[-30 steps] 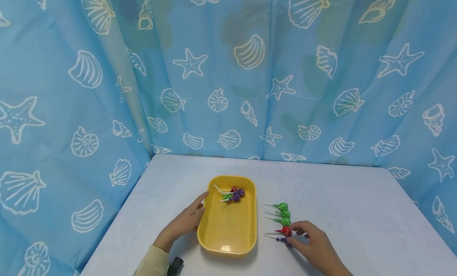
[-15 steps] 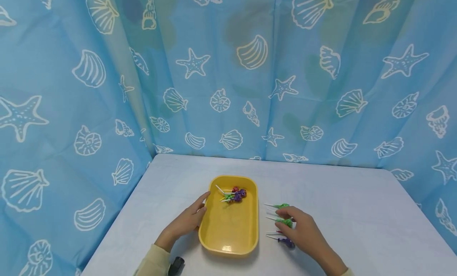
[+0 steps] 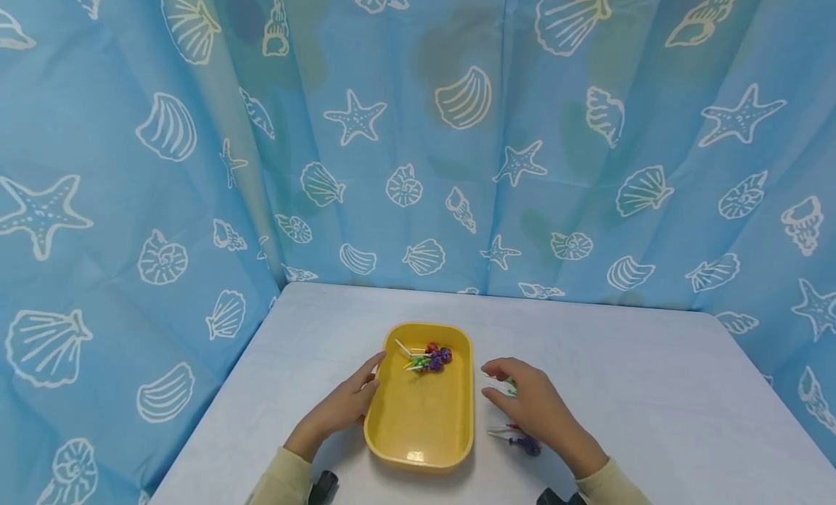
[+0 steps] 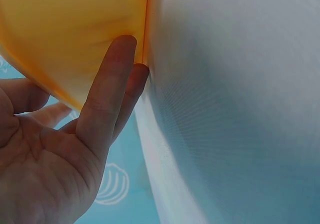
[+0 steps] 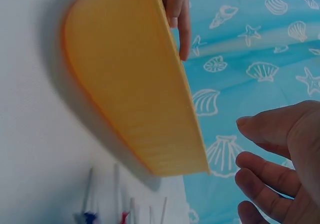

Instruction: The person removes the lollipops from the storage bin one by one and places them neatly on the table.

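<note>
A yellow tray (image 3: 392, 418) sits on the white table and holds a small clump of red, purple and green lollipops (image 3: 432, 358) at its far end. My left hand (image 3: 355, 392) lies flat, with straight fingers touching the tray's left wall (image 4: 75, 29). My right hand (image 3: 522, 403) hovers with loosely curved fingers over the row of lollipops right of the tray, covering most of them. A green one (image 3: 510, 381) peeks out by the fingers, and a purple one (image 3: 526, 444) lies at the near end. In the right wrist view the fingers (image 5: 272, 134) are apart and hold nothing.
Blue curtains with shell and starfish prints (image 3: 457, 164) close in the table (image 3: 653, 389) at the back and both sides. White sticks (image 5: 117, 184) of the row show near the tray (image 5: 130, 79) in the right wrist view.
My right hand has moved along the row from the near red and purple lollipops toward the far green ones. The left hand and tray have stayed put.
</note>
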